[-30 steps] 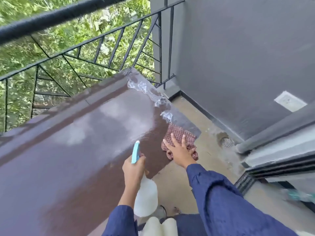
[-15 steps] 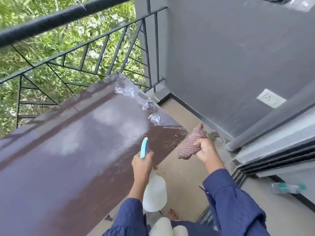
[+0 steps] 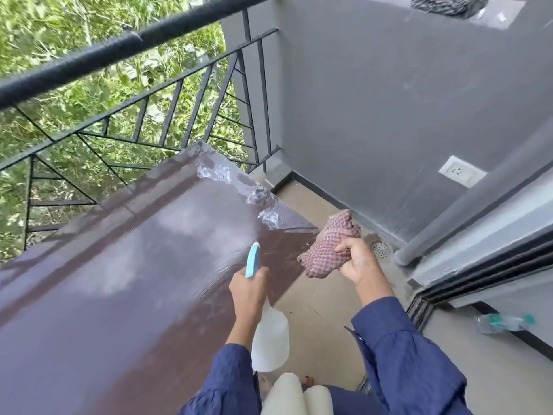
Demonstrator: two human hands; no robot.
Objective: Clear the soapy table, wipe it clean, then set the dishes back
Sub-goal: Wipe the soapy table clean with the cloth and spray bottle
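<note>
My left hand (image 3: 248, 290) is wrapped tight around the neck of the spray bottle (image 3: 270, 339), fingers curled right round it. The blue nozzle (image 3: 253, 260) pokes up past my knuckles and points out over the worktop (image 3: 119, 280). The bottle's white body hangs below my wrist, just off the worktop's near edge.

My right hand (image 3: 356, 262) is closed in a fist on the checked cloth (image 3: 327, 247), which is bunched up and bulges out above and beside my fingers. Hand and cloth are in the air just off the worktop's near corner, touching nothing else.

The brown worktop is wet and glossy, with a band of soap suds (image 3: 257, 199) along its end edge (the thickest foam sits toward that near corner).

A black railing (image 3: 119, 49) runs along the worktop's far side. Past the worktop's end, a floor drain (image 3: 380, 250) shows just beyond my right hand, and a wall socket (image 3: 462, 175) sits on the grey wall. A plastic bottle (image 3: 505, 322) lies on the floor, well apart from the worktop.
</note>
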